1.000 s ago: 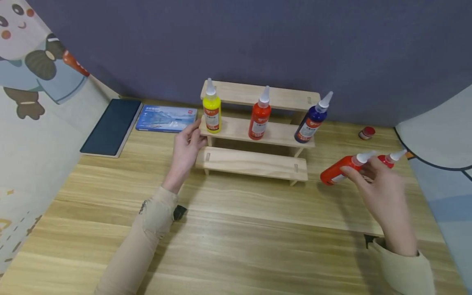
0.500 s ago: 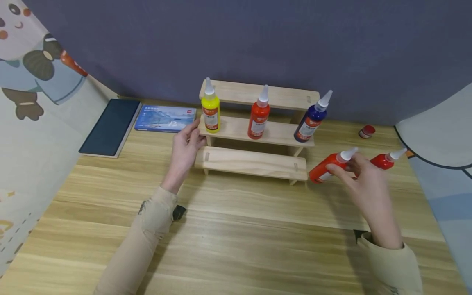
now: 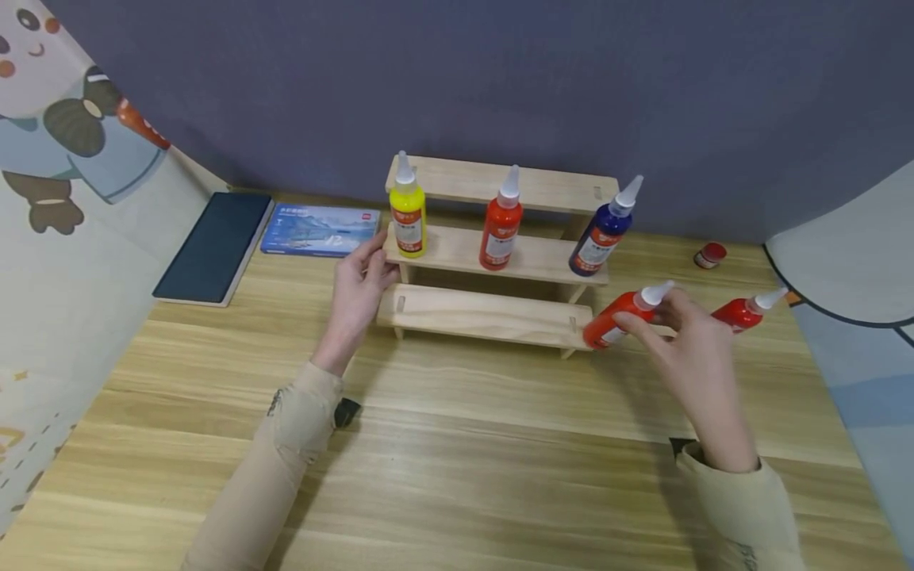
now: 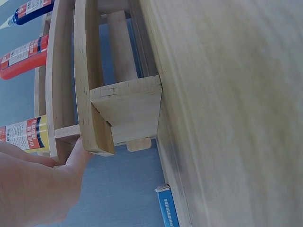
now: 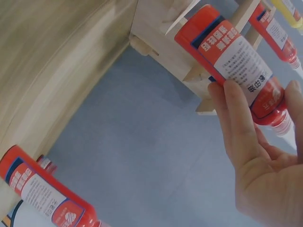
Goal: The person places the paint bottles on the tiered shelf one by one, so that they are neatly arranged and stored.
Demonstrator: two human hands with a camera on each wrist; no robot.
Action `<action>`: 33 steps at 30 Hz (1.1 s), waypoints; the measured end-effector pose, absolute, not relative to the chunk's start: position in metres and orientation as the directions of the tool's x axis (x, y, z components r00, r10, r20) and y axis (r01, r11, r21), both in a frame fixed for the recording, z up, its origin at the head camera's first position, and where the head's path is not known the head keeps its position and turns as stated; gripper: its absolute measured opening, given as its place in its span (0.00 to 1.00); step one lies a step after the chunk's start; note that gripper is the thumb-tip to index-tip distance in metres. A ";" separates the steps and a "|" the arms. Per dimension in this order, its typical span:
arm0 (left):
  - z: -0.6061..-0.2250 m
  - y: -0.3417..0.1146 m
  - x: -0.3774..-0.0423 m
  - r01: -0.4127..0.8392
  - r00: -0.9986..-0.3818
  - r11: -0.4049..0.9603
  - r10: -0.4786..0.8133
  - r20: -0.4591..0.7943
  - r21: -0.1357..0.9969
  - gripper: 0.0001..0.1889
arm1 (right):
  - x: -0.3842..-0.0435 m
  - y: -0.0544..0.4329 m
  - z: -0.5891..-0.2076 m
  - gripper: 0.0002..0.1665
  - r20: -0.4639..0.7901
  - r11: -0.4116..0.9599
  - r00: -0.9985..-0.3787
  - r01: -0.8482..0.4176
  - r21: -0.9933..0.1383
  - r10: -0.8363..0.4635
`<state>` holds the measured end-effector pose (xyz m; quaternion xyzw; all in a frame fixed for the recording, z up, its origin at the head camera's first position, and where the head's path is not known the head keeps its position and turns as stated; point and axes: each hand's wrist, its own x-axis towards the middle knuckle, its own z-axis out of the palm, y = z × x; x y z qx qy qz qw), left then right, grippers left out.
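Observation:
A red paint bottle (image 3: 610, 321) with a pale pointed nozzle tilts in my right hand (image 3: 693, 361), pinched between thumb and fingers. Its base is by the right end of the lowest step of a wooden three-step rack (image 3: 493, 316); whether they touch I cannot tell. On the middle step stand a yellow bottle (image 3: 408, 222), another red bottle (image 3: 501, 234) and a dark blue bottle (image 3: 600, 239). My left hand (image 3: 359, 289) grips the left end of that middle step, thumb in front, as the left wrist view (image 4: 47, 182) also shows.
Right of my right hand stands one more red bottle (image 3: 739, 315), partly hidden. A small red-capped jar (image 3: 710, 255) sits at the back right. Left of the rack lie a blue box (image 3: 321, 230) and a dark notebook (image 3: 214, 247). A dark cloth wall rises behind.
My right hand has carried the red bottle leftward to the right end of the lowest step. More of the red bottle behind it shows now. The left hand stays on the rack.

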<state>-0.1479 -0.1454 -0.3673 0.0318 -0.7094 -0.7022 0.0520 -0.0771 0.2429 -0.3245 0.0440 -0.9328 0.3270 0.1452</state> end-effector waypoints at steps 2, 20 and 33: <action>-0.367 -0.146 -0.148 0.029 -0.992 0.014 -0.119 0.030 0.999 0.24 | -0.078 0.240 -0.325 0.24 0.300 0.785 -0.954 -0.176 -0.593 0.013; -0.368 -0.145 -0.147 0.038 -0.992 0.011 -0.118 0.039 0.999 0.24 | -0.087 0.227 -0.329 0.26 0.336 0.768 -0.942 -0.207 -0.605 0.011; -0.369 -0.146 -0.146 0.051 -0.992 0.030 -0.115 0.054 0.998 0.24 | -0.092 0.218 -0.333 0.25 0.348 0.748 -0.937 -0.230 -0.623 0.002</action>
